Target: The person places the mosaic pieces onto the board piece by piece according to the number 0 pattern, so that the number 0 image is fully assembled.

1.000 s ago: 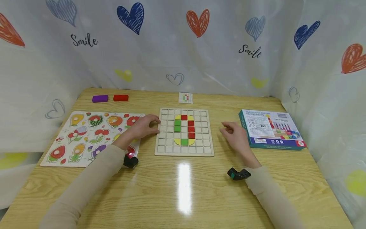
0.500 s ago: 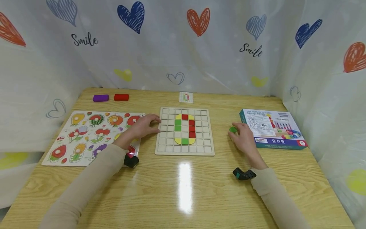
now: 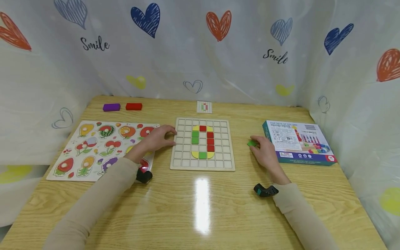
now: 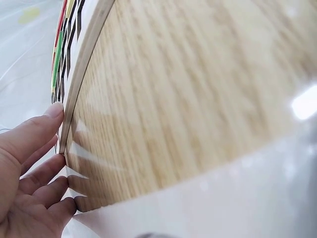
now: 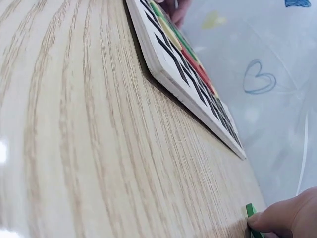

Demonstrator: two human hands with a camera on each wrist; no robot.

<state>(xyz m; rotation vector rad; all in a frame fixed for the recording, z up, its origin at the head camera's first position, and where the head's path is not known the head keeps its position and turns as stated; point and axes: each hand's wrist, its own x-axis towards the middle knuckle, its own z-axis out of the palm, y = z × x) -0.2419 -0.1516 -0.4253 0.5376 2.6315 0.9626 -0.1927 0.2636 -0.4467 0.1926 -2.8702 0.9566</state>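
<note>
My left hand (image 3: 158, 139) rests at the left edge of the pale wooden grid board (image 3: 221, 164), thumb and fingertips touching its side. In the left wrist view the thumb (image 4: 34, 131) meets the board's edge, with the other fingers beside it. Red, green and yellow tiles form an upright oval ring on the board, and a bare cell shows in its left side. To the right of the board, my right hand (image 3: 265, 152) pinches a small green tile (image 3: 251, 143) between thumb and fingers, low over the table. The right wrist view shows this tile (image 5: 250, 210) at the thumb tip.
A small pattern card (image 3: 204, 107) lies behind the board. The fruit puzzle board (image 3: 72, 170) is under my left forearm. A purple block (image 3: 111, 107) and a red block (image 3: 134, 106) sit at the back left. A beaded-toy box (image 3: 300, 142) lies right of my right hand.
My right hand has moved rightward from beside the board and picked up a green tile, which shows in its fingers from half a second ago. The left hand has stayed at the board's edge.
</note>
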